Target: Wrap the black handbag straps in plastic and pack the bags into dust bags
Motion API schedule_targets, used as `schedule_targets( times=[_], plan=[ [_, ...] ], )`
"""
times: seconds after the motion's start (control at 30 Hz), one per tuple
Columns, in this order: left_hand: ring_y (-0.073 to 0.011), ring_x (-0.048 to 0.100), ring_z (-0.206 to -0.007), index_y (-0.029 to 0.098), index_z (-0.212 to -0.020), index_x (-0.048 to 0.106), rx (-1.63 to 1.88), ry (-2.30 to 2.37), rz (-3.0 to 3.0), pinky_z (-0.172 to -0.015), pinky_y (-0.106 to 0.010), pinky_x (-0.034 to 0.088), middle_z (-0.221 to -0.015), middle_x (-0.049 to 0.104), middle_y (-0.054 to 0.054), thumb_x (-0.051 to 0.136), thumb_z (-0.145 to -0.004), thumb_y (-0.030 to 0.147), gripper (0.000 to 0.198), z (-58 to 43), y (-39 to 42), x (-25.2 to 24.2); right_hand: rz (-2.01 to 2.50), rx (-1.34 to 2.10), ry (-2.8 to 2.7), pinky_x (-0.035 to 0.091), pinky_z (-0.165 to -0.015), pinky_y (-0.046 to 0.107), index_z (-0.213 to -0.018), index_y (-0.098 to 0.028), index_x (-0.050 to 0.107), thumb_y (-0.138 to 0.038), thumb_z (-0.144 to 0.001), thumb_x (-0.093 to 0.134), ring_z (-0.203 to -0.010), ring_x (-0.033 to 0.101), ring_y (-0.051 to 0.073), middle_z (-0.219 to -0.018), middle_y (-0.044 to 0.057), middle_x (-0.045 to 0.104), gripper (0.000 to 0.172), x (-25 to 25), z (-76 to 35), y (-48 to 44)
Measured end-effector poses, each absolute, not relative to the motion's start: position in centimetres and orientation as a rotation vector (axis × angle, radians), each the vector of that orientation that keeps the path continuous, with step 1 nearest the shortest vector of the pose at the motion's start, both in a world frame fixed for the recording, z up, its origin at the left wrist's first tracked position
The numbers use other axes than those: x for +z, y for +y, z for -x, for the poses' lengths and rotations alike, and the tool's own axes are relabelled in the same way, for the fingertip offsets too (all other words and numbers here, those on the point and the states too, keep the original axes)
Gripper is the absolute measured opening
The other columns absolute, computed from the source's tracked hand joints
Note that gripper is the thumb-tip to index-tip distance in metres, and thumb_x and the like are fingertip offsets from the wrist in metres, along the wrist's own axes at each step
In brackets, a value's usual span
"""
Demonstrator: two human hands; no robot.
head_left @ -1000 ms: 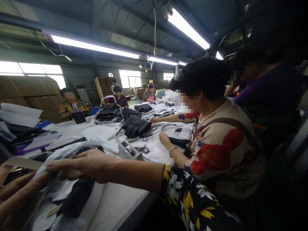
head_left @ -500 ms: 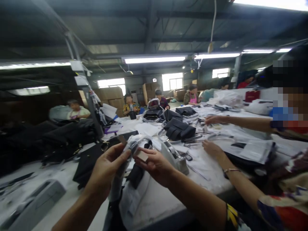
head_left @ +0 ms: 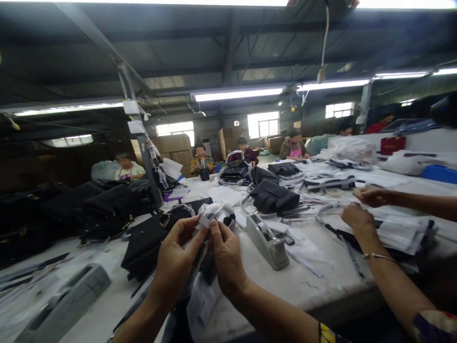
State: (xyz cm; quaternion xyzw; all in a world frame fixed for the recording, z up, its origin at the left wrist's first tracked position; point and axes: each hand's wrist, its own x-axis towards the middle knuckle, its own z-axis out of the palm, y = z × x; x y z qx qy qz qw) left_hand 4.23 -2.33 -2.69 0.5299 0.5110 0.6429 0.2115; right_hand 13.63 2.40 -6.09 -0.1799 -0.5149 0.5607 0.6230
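Observation:
My left hand [head_left: 177, 250] and my right hand [head_left: 227, 255] meet close together in front of me, fingers pinched on a bag handle [head_left: 218, 208] wrapped in clear plastic. A small pale piece [head_left: 204, 221], perhaps tape or paper, shows at the left fingertips. My right thumb presses against the wrapping beside it. Below the hands hangs plastic film [head_left: 200, 305] over something dark, mostly hidden by my wrists. Just left of my left hand rests a black bag [head_left: 143, 243]. A grey tape dispenser [head_left: 267, 243] stands right of my right hand.
Another tape dispenser [head_left: 67, 305] stands at lower left. Black bags [head_left: 274, 196] lie farther along the white table [head_left: 303, 286], with more piled at far left. A co-worker's hands [head_left: 360, 219] work at the right. A metal post [head_left: 148, 166] rises behind the left bag.
My hands have drawn together on the wrapped handle. The pale piece, earlier at my right fingers, now shows at the left fingertips. The view has shifted, and the co-worker's hands appear farther right.

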Motion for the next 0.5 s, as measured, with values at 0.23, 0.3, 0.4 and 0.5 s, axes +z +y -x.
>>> schedule_targets(
  times=[0.23,0.3,0.4,0.5],
  plan=[
    [-0.0215,0.07,-0.087,0.021,-0.098,0.063,1.587,1.537,-1.697,-0.075,-0.028,0.054,-0.092,0.073,-0.003,0.069,-0.082,0.052,0.036,-3.7,-3.4,-1.0,0.507,1.163,-1.242,0.044,-0.069,0.026,-0.091,-0.019,0.065,-0.05,-0.096,0.053,-0.076,0.056,0.016,-0.076,-0.001,0.059,0.034,-5.9,-14.0,2.7],
    [-0.0226,0.07,-0.088,0.021,-0.095,0.065,1.524,1.585,-1.77,-0.071,-0.027,0.054,-0.092,0.073,-0.003,0.068,-0.082,0.053,0.034,-3.3,-3.6,-0.1,0.52,1.18,-1.24,0.043,-0.066,0.025,-0.091,-0.019,0.065,-0.051,-0.095,0.054,-0.073,0.054,0.015,-0.075,-0.001,0.058,0.034,-6.0,-13.9,2.8],
    [-0.0237,0.071,-0.087,0.022,-0.089,0.07,1.5,1.752,-1.919,-0.068,-0.027,0.054,-0.09,0.074,-0.004,0.067,-0.081,0.05,0.029,-2.8,-3.8,1.3,0.518,1.21,-1.233,0.04,-0.06,0.024,-0.086,-0.018,0.063,-0.052,-0.093,0.056,-0.067,0.049,0.013,-0.072,-0.002,0.056,0.035,-6.2,-13.6,2.7],
    [-0.0241,0.072,-0.079,0.024,-0.084,0.075,1.389,1.925,-2.063,-0.068,-0.028,0.052,-0.084,0.076,-0.004,0.067,-0.081,0.044,0.022,-2.6,-4.1,2.6,0.514,1.234,-1.225,0.038,-0.057,0.023,-0.083,-0.018,0.061,-0.051,-0.091,0.06,-0.063,0.046,0.012,-0.07,-0.002,0.055,0.033,-6.0,-13.2,2.5]
  ],
)
